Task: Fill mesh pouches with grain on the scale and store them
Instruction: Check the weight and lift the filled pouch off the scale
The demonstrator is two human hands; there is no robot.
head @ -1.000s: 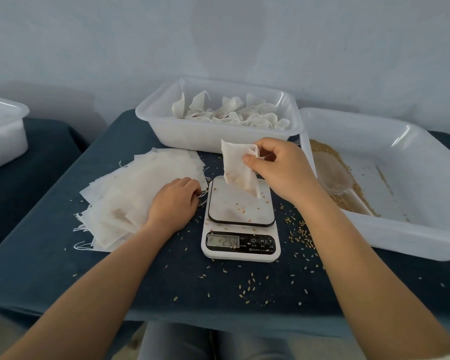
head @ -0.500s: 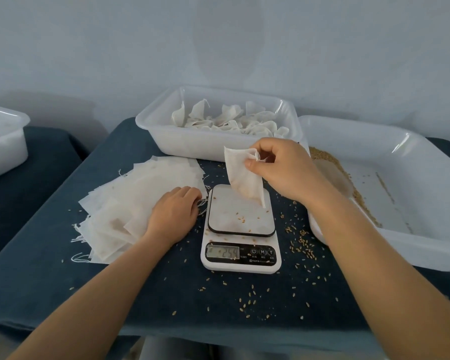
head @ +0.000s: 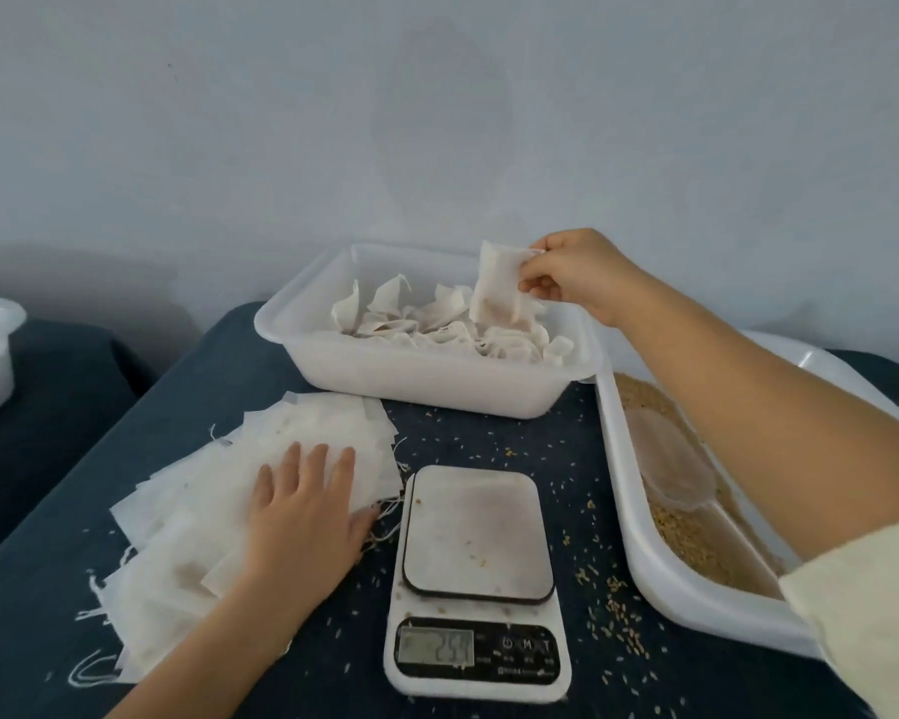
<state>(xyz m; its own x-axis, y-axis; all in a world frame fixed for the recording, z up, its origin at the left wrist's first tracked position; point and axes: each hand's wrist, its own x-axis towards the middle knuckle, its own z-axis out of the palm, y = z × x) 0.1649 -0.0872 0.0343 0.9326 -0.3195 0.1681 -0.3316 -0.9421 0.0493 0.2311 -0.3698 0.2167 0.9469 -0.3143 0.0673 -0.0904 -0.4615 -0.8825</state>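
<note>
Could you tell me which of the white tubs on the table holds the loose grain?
The wide tub on the right, under the right arm: grain and a clear scoop lie in it. The tub behind the scale holds pouches instead.

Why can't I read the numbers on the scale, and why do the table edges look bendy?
Head view: the scale display is dim and slightly blurred, digits smeared; the wide-angle lens curves the grain tray rim; soft, even light leaves only faint wall shadows.
</note>
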